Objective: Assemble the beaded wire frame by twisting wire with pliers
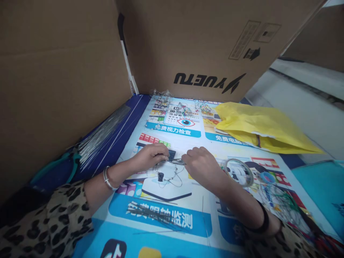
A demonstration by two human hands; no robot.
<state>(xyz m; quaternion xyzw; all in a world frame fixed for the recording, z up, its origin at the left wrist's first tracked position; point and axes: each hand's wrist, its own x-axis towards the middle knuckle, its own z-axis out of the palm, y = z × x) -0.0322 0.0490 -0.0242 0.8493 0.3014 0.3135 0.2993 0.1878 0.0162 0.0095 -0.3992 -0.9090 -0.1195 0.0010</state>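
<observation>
Beaded wire loop (172, 178) | thin, curved | left hand (154, 156) pinching it | right hand (201, 166) clenched round metal tool (177, 161)

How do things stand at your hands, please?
Left hand pinching beaded wire. Right hand gripping metal tool. Tape nearby, not between the hands.

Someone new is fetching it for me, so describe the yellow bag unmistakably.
Start at the cardboard box with upside-down YUETU lettering, behind the printed sheet. Near the foot of that panel, toward the right, lies a creased yellow bag. Its solid yellow sets it apart from the teal item nearer the viewer.
</observation>
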